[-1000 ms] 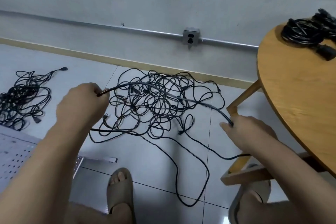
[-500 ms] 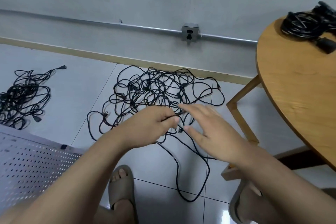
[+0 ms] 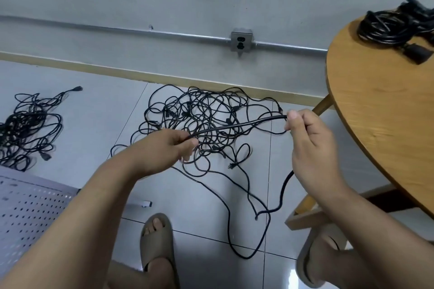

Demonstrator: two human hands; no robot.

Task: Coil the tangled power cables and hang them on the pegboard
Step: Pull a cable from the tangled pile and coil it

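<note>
- Firstly, the table [image 3: 375, 124] fills the right of the frame, round and wooden; a coiled bundle [image 3: 387, 28] lies on it at upper right.
- The pegboard [image 3: 28, 213] lies flat at lower left, with nothing hung on the part in view.
- The tangle [image 3: 199, 110] sprawls on the floor at centre, near the wall; a smaller heap [image 3: 25, 129] sits at the left edge, well apart.
- The right hand [image 3: 307, 138], right of centre, pinches one cable [image 3: 234, 125] between thumb and curled fingers.
- The left hand [image 3: 169, 148], at centre, has its fingers closed round the same cable, above the tangle.
- That cable spans from hand to hand, then drops below the right hand to a loose loop on the floor.
- It looks light, limp and smooth. It should slide through a light grip, but hard pulls would likely tighten the knots.
- A plug [image 3: 231, 166] lies at the tangle's lower edge. A free end like this seems the best place to take hold and start a coil.
</note>
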